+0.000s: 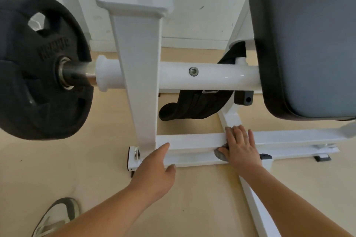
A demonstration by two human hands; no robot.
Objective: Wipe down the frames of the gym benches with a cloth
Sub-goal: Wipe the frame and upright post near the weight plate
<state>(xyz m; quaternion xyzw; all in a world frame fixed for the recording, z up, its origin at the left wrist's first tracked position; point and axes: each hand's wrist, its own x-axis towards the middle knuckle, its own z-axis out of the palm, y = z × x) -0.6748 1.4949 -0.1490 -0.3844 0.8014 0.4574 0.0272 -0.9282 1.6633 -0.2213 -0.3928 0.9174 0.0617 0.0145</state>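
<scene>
Pressing grey cloth flat under straight fingers of right hand, mid-length on lower crossbar of white bench frame. Resting left hand, fingers released, at crossbar's left end beside upright post.

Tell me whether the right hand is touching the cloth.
Touching. The head view shows the right hand flat on the grey cloth, which peeks out beneath its thumb.

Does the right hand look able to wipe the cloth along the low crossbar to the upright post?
Probably yes. The low crossbar lies bare between the right hand, pressing the cloth, and the upright post. Only the left hand, touching the bar near the post, would need to lift away.
</scene>
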